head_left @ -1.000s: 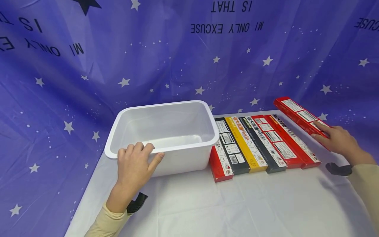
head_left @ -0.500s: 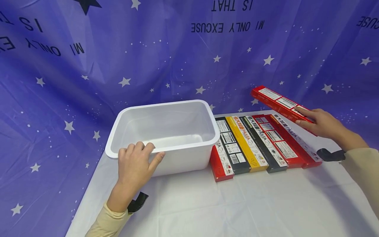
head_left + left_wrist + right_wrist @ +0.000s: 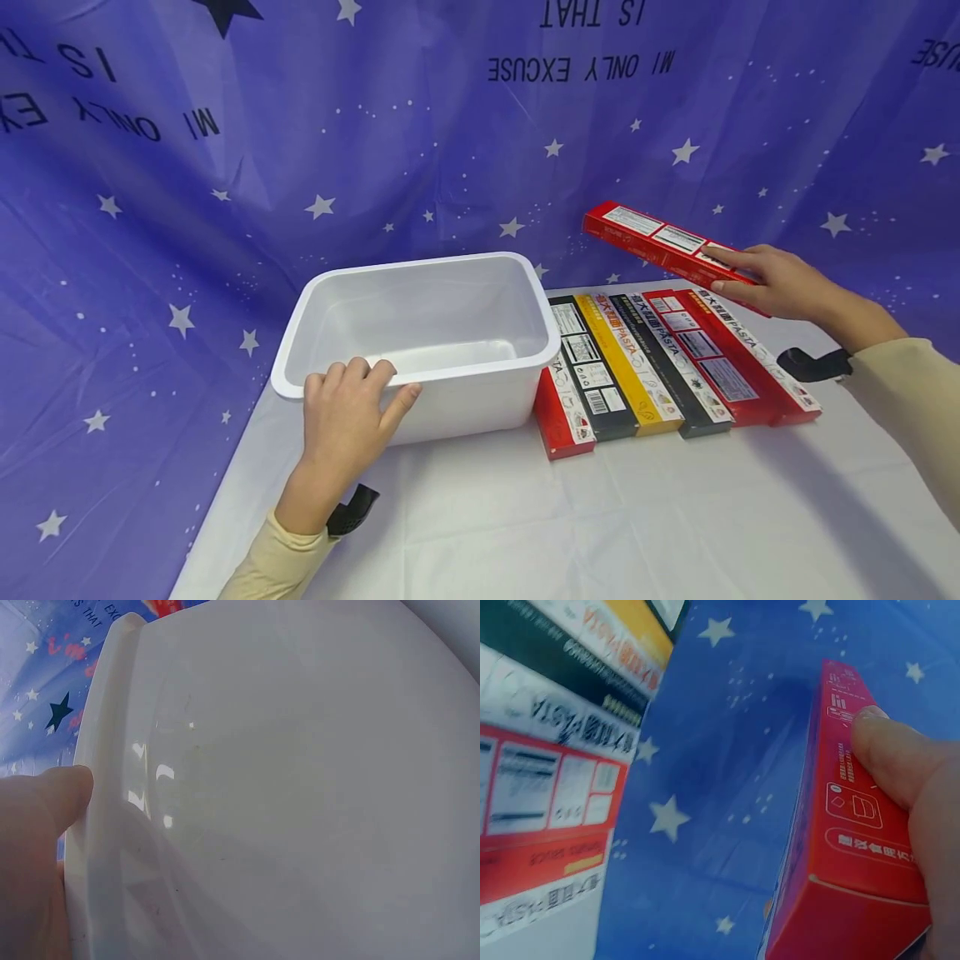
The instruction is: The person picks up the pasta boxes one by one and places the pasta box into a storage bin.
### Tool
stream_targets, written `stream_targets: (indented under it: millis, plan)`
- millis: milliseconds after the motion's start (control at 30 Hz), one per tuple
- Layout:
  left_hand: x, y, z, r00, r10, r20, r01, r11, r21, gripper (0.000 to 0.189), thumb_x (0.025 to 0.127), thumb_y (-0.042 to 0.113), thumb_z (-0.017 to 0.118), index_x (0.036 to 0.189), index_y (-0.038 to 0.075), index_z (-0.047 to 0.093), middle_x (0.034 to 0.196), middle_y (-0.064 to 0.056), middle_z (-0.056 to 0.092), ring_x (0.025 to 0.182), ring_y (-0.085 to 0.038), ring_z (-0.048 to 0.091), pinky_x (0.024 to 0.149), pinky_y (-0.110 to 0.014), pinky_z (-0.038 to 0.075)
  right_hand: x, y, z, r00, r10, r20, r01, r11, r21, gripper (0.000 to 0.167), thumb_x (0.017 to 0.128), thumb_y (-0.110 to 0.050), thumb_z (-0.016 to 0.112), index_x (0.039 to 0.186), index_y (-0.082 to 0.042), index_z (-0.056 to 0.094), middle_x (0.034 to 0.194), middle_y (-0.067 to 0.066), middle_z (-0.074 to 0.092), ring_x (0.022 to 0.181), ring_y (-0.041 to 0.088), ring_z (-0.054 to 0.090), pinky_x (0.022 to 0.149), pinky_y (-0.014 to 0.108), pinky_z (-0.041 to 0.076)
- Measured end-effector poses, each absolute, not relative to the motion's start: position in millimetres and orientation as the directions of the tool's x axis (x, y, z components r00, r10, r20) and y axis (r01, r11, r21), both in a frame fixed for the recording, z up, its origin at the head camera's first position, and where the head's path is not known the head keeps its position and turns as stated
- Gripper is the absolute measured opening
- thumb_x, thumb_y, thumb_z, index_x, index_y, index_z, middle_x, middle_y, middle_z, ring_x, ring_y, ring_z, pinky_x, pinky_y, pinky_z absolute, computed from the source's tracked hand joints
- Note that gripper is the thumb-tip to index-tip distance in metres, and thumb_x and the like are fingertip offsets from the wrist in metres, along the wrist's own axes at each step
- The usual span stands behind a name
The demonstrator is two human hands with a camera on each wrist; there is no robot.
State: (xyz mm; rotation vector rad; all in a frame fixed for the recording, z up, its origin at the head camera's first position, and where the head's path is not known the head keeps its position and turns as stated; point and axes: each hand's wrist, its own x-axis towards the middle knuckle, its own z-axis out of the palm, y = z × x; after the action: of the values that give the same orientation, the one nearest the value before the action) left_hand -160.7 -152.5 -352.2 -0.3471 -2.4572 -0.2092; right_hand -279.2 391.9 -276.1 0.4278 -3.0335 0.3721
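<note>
My right hand grips a long red pasta box by its near end, holding it in the air over the row of boxes. In the right wrist view the thumb presses on the red box's narrow printed side. My left hand holds the near rim of a white plastic bin, fingers over the edge and thumb outside. No boxes show in the visible part of the bin. Up close in the left wrist view, the thumb lies against the rim of the white bin.
Right of the bin, several pasta boxes lie side by side: a red box against the bin, then black, a yellow box, black and red ones. A white cloth covers the table. Behind hangs a blue star-printed curtain.
My right hand has carried the red pasta box leftward and upward, from beside the row to above it. The left hand stays on the bin's rim.
</note>
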Motion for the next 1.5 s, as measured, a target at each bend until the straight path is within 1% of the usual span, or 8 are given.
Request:
stream_targets:
  millis: [100, 233, 433, 600, 733, 1000, 1267, 1500]
  plan:
    - [-161, -152, -352, -0.764, 0.197, 0.615, 0.295, 0.953, 0.062, 0.043, 0.089, 0.051, 0.069, 0.098, 0.009, 0.067, 0.078, -0.012, 0.061, 0.07, -0.034, 0.054, 0.068, -0.046, 0.038, -282, 378, -269, -0.959, -0.275, 0.065, -0.283, 0.931, -0.231, 0.068, 0.098, -0.03, 0.065, 0.157, -0.011, 0.036, 0.14, 0.037, 0.044, 0.12, 0.053, 0.045, 0.085, 0.065, 0.052]
    - [-161, -153, -352, -0.759, 0.2, 0.619, 0.296, 0.954, 0.055, 0.044, 0.089, 0.051, 0.069, 0.097, 0.008, 0.066, 0.077, -0.013, 0.061, 0.069, -0.035, 0.055, 0.068, -0.046, 0.038, -288, 357, -259, -0.95, -0.306, 0.055, -0.31, 0.925, -0.217, 0.069, 0.099, -0.033, 0.064, 0.158, -0.014, 0.034, 0.143, 0.036, 0.044, 0.123, 0.053, 0.045, 0.091, 0.07, 0.049]
    - [-161, -153, -353, -0.756, 0.199, 0.624, 0.296, 0.954, 0.054, 0.044, 0.089, 0.051, 0.068, 0.097, 0.008, 0.067, 0.077, -0.013, 0.061, 0.069, -0.035, 0.055, 0.067, -0.046, 0.038, -296, 323, -245, -0.925, -0.376, 0.054, -0.38, 0.905, -0.191, 0.069, 0.099, -0.033, 0.065, 0.158, -0.017, 0.035, 0.144, 0.034, 0.046, 0.123, 0.052, 0.047, 0.091, 0.068, 0.05]
    - [-162, -152, -353, -0.761, 0.196, 0.618, 0.292, 0.955, 0.058, 0.045, 0.09, 0.052, 0.067, 0.097, 0.008, 0.067, 0.078, -0.013, 0.061, 0.07, -0.035, 0.055, 0.068, -0.047, 0.038, -300, 297, -239, -0.901, -0.431, 0.046, -0.431, 0.879, -0.204, 0.068, 0.098, -0.035, 0.066, 0.157, -0.017, 0.038, 0.145, 0.032, 0.047, 0.125, 0.05, 0.047, 0.092, 0.066, 0.05]
    - [-162, -153, -354, -0.764, 0.192, 0.616, 0.287, 0.956, 0.058, 0.045, 0.09, 0.053, 0.067, 0.097, 0.008, 0.066, 0.078, -0.013, 0.061, 0.07, -0.036, 0.055, 0.068, -0.047, 0.038, -304, 275, -235, -0.883, -0.469, 0.032, -0.463, 0.858, -0.223, 0.068, 0.097, -0.038, 0.067, 0.157, -0.019, 0.04, 0.148, 0.03, 0.047, 0.128, 0.048, 0.048, 0.096, 0.067, 0.048]
    - [-162, -153, -353, -0.77, 0.19, 0.609, 0.286, 0.956, 0.063, 0.044, 0.09, 0.052, 0.068, 0.099, 0.008, 0.067, 0.079, -0.013, 0.062, 0.071, -0.035, 0.055, 0.069, -0.046, 0.038, -308, 236, -231, -0.835, -0.549, 0.044, -0.537, 0.795, -0.28, 0.063, 0.098, -0.033, 0.066, 0.155, -0.022, 0.043, 0.145, 0.026, 0.052, 0.126, 0.043, 0.051, 0.1, 0.062, 0.049]
    - [-164, -153, -354, -0.769, 0.191, 0.61, 0.286, 0.956, 0.061, 0.043, 0.09, 0.051, 0.069, 0.096, 0.009, 0.067, 0.078, -0.012, 0.06, 0.07, -0.035, 0.055, 0.068, -0.046, 0.038, -315, 200, -228, -0.772, -0.631, 0.078, -0.625, 0.731, -0.274, 0.059, 0.097, -0.027, 0.068, 0.152, -0.021, 0.047, 0.142, 0.024, 0.057, 0.125, 0.04, 0.054, 0.1, 0.058, 0.05]
    - [-163, -153, -355, -0.77, 0.195, 0.608, 0.285, 0.957, 0.055, 0.043, 0.09, 0.053, 0.068, 0.096, 0.01, 0.067, 0.078, -0.012, 0.061, 0.071, -0.035, 0.056, 0.068, -0.047, 0.038, -324, 176, -233, -0.731, -0.679, 0.069, -0.666, 0.688, -0.289, 0.06, 0.095, -0.027, 0.072, 0.15, -0.019, 0.051, 0.143, 0.023, 0.057, 0.127, 0.038, 0.055, 0.102, 0.055, 0.05]
